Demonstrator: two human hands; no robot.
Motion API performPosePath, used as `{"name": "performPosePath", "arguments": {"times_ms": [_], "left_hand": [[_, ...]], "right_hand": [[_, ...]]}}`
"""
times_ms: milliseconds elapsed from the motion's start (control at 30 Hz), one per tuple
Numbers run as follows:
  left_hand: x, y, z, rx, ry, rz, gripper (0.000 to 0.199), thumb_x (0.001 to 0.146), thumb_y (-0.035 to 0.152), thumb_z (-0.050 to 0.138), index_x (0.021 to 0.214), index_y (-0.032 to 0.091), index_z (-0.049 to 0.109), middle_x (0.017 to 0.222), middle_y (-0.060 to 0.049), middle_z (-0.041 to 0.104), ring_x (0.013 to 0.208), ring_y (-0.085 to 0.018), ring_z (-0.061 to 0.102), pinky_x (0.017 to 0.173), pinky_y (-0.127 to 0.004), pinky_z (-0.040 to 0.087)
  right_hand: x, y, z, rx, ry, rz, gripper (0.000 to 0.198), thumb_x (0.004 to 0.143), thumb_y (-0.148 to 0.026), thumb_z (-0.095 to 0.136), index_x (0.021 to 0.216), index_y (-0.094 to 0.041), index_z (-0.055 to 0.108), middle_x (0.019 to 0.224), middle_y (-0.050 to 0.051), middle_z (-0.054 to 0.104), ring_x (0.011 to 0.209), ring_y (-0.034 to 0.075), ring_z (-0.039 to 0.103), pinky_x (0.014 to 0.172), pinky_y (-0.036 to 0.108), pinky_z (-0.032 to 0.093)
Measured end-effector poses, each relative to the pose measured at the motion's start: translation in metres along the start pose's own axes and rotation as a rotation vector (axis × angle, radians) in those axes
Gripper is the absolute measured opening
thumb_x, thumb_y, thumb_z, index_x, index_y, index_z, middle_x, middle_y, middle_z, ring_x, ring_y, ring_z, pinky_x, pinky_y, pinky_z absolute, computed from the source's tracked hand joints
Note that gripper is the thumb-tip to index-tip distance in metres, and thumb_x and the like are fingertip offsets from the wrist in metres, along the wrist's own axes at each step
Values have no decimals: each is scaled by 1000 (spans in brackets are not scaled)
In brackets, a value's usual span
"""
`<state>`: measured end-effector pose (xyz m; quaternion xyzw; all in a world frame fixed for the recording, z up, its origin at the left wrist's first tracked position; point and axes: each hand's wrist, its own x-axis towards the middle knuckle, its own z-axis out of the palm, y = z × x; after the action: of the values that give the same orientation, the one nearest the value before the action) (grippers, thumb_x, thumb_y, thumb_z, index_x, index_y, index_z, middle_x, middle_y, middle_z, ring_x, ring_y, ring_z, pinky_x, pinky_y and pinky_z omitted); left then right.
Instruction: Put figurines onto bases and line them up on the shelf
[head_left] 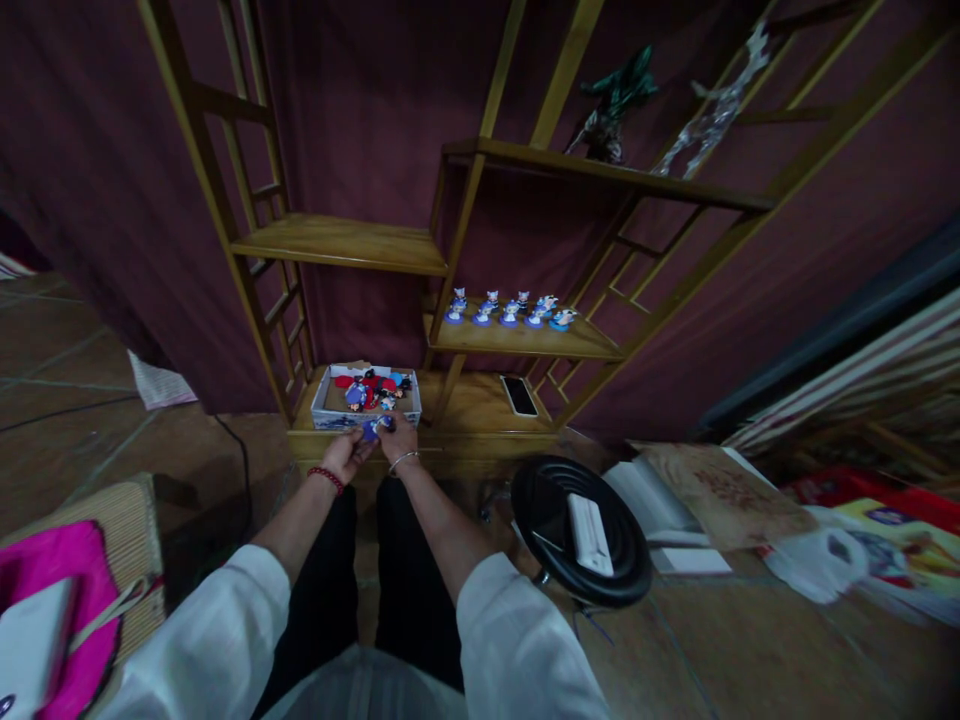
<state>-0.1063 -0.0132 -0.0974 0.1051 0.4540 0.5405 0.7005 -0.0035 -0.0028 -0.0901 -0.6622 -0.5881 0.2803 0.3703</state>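
Note:
Between my two hands is a small figurine point(377, 427) with a blue-purple base, held just in front of a box. My left hand point(346, 455), with a red bead bracelet, grips it from the left. From the right, my right hand point(400, 440) closes on it, a silver bangle at the wrist. Behind them the open cardboard box point(321, 400) holds several loose figurines point(373, 390) in red, blue and black. On the middle shelf point(517, 342) to the right stand several small figurines point(510, 310) with blue-purple bases, grouped in rows.
A phone point(519, 395) lies on the lowest shelf board point(480, 400). Two larger statues, one green point(619, 100) and one clear point(716, 105), stand on the top shelf. A black round stool point(536, 540) carries a white box point(590, 535). Papers and bags lie on the floor at right.

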Motion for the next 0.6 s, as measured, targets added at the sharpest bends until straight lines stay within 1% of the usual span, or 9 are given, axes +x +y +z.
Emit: {"name": "performPosePath", "arguments": {"times_ms": [100,167,300,400,600], "left_hand": [[-4,-1,-10,-35,-15,-18,12,79,7,43,77,14,52,64,-3,60,56,-10,58,56,-23,50],[-6,-3,-18,-61,-52,-34,10,79,9,43,76,14,52,64,-4,60,56,-11,58,55,-22,50],[-10,-4,-29,-116,-101,-41,9,79,10,44,76,13,52,66,-5,60,60,-12,59,59,-25,51],[-13,-2,-31,-148,-133,-39,11,79,9,44,79,13,54,68,-5,61,63,-12,60,61,-25,51],[-16,-2,-24,-173,-163,-48,12,78,10,46,84,13,56,71,-5,62,64,-11,60,64,-25,50]], "right_hand": [[-10,-5,1,-11,-14,-26,25,70,-20,52,94,-21,57,90,2,64,83,13,58,78,24,43],[-16,-8,3,-19,-17,-23,26,70,-20,51,95,-21,56,92,2,64,85,13,58,78,24,43],[-24,-11,8,-17,-17,-12,25,70,-20,50,94,-21,55,92,2,64,84,13,58,78,24,43],[-26,-13,7,-12,-11,-24,24,72,-21,49,94,-20,56,89,3,64,82,13,59,76,23,43],[-28,-12,-1,-22,5,-33,25,72,-23,49,96,-20,56,89,3,65,81,13,59,76,23,44]]}}
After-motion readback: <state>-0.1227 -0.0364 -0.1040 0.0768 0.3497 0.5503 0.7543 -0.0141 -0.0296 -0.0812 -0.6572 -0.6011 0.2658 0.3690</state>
